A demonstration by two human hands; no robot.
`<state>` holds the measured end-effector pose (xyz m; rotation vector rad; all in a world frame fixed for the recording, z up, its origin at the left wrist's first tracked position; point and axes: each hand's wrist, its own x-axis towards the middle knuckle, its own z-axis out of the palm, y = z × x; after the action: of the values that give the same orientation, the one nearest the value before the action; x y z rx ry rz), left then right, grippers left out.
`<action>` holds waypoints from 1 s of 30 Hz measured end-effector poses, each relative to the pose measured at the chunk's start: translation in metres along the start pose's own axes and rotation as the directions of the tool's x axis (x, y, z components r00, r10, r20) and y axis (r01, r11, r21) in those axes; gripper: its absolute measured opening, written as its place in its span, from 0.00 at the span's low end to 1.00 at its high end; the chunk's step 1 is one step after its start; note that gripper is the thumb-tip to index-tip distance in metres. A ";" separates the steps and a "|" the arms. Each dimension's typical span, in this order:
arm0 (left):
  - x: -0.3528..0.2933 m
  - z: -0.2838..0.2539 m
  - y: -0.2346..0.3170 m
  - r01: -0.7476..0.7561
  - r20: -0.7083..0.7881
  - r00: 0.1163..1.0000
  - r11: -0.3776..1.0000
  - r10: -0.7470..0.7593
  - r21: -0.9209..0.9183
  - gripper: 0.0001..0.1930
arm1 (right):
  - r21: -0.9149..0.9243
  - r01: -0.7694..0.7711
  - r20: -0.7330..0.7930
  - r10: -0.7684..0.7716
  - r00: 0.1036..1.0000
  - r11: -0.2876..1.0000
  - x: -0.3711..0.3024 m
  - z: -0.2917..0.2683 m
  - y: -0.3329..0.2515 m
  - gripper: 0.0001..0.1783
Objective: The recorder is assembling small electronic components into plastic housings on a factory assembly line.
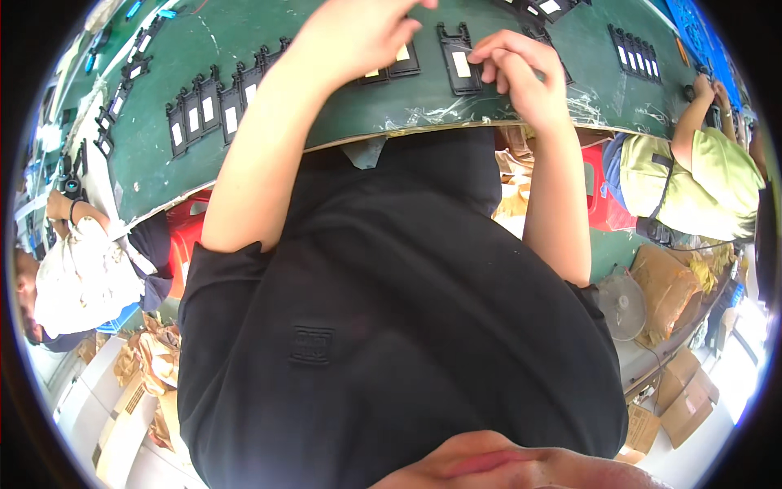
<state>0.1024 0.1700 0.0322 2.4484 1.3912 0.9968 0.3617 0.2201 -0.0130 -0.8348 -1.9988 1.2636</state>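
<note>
My left hand is over the table, thumb and forefinger apart, with nothing visible between them. Its other fingers are partly hidden. Below it, black plastic frames with pale labels lie partly covered by the hand and wrist. My right hand has its fingers bent and closed at the right edge of another black plastic frame. A fingertip rests by the white label on that frame, which lies flat with its two-pronged end pointing away from me. More dark frames lie partly hidden behind the right hand.
Rows of similar black frames lie on the green table, at left and at right. Co-workers sit at left and right. Red stools, a round fan-like object and cardboard boxes stand around me.
</note>
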 end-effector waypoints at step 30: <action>-0.017 0.000 -0.015 0.035 0.149 0.988 0.998 -0.043 0.055 0.11 | 0.322 -0.006 -0.467 0.164 0.869 0.947 -0.013 0.065 -0.016 0.12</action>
<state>0.0854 0.1644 0.0175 2.4649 1.4268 0.7599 0.3161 0.1705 -0.0228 -0.9782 -1.3317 1.2235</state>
